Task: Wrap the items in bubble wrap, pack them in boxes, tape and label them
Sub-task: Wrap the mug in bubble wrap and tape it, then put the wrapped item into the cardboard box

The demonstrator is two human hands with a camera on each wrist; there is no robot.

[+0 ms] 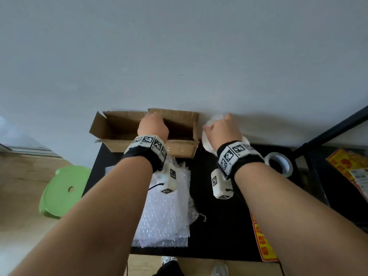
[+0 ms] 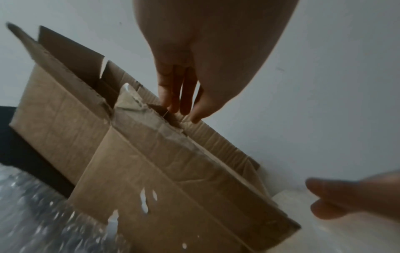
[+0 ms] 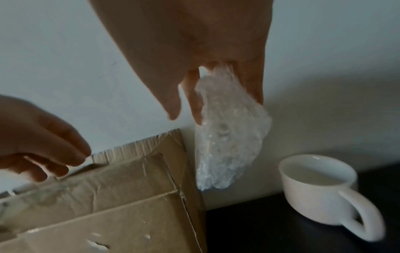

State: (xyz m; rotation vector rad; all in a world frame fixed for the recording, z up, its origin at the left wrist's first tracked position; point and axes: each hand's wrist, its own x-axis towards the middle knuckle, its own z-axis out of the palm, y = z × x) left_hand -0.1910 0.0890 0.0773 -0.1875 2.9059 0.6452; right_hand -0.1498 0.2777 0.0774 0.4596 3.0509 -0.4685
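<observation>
The packing step is judged to be in hand: a small bundle in bubble wrap (image 3: 229, 130) is being pinched between the fingers of the right hand (image 1: 224, 129) and held hanging just beside the right end of the open cardboard box (image 1: 147, 132), near the wall; what the bundle contains cannot be told. The far flap of the box is being touched by the fingertips (image 2: 173, 104) of the left hand (image 1: 152, 124), fingers straight and close together, apparently to keep the opening clear. The next move is judged to call for the bundle being carried leftward over the rim and lowered inside, with the flap being kept back. A white cup (image 3: 320, 190) is standing unwrapped to the right of the box. Bubble wrap sheets (image 1: 165, 212) are lying on the black table (image 1: 223, 226) in front of the box; a roll of tape (image 1: 278, 163) is lying at the right. A green stool (image 1: 63, 190) is standing on the wooden floor at the left.
</observation>
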